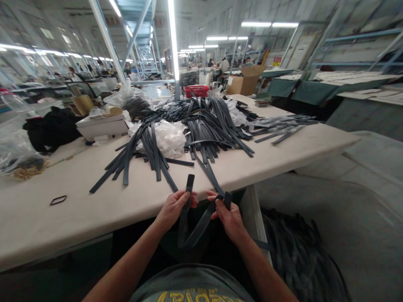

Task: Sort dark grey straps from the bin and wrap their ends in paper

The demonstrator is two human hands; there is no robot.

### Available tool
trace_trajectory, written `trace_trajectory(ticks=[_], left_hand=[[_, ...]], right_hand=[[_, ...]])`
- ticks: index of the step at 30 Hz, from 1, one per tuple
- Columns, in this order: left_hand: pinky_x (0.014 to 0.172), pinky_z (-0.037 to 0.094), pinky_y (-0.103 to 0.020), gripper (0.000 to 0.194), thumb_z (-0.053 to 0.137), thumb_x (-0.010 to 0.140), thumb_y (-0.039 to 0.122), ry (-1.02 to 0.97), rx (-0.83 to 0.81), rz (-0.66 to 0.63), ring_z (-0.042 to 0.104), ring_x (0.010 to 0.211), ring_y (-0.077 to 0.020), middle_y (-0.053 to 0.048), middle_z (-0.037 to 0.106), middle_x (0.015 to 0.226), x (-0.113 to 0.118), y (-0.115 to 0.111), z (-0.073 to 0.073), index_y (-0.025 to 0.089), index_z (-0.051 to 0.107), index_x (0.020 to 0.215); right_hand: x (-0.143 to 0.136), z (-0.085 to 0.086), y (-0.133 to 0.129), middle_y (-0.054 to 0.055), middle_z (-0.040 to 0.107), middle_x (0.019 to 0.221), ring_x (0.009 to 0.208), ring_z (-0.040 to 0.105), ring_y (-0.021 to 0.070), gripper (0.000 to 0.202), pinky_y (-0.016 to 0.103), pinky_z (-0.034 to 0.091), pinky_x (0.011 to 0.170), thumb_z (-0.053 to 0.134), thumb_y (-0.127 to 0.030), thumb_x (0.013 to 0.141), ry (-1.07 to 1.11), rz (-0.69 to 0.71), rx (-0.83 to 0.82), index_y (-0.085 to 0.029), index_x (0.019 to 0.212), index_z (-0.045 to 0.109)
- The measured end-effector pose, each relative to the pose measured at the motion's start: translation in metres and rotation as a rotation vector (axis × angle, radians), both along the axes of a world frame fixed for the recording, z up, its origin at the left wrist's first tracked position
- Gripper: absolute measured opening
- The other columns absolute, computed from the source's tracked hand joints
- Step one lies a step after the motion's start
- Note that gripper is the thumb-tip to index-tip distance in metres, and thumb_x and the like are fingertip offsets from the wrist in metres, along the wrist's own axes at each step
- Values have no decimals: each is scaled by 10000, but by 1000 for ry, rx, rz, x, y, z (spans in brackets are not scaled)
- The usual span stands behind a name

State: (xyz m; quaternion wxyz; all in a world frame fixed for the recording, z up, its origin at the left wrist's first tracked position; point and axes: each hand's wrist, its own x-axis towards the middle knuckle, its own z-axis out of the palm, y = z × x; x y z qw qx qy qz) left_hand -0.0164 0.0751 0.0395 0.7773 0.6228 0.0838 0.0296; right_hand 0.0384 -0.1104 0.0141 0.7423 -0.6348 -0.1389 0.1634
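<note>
My left hand [175, 206] and my right hand [227, 214] both grip one dark grey strap [192, 233] at the near edge of the worktable [78, 205]. The strap hangs in a loop between my hands, below the table edge. One end sticks up above my left fingers; the other end pokes out by my right thumb. A big pile of the same dark straps [204, 121] lies spread over the middle of the table, and one long strap runs from the pile toward my right hand.
White plastic wrap [170, 136] lies in the pile. A white box [100, 126], black cloth [52, 128] and a clear bag [15, 155] sit at left. A small black ring [58, 200] lies near the front. More straps are heaped on the floor [302, 260]. Other workers are far behind.
</note>
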Motion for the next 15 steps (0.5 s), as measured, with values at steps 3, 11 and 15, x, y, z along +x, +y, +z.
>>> trace_trajectory(ticks=[3, 11, 15], left_hand=[[641, 454, -229, 455, 596, 856, 559, 92, 10, -200, 592, 668, -134, -40, 687, 791, -4, -16, -11, 132, 694, 982], [636, 421, -233, 498, 497, 892, 592, 117, 116, -345, 540, 698, -147, -39, 641, 791, -5, -40, -22, 129, 682, 903], [651, 429, -242, 514, 492, 883, 601, 101, 250, -376, 534, 707, -156, -46, 639, 820, -6, -44, -21, 126, 676, 953]], right_hand=[[7, -4, 4, 30, 683, 764, 457, 452, 67, 419, 213, 463, 445, 650, -545, 818, 79, -60, 78, -167, 977, 737], [-3, -15, 2, 18, 656, 667, 445, 487, 83, 430, 206, 401, 409, 647, -543, 815, 103, 2, 27, -144, 946, 740], [3, -10, -10, 22, 670, 675, 473, 500, 87, 402, 211, 429, 449, 660, -517, 804, 78, 92, 0, -142, 907, 761]])
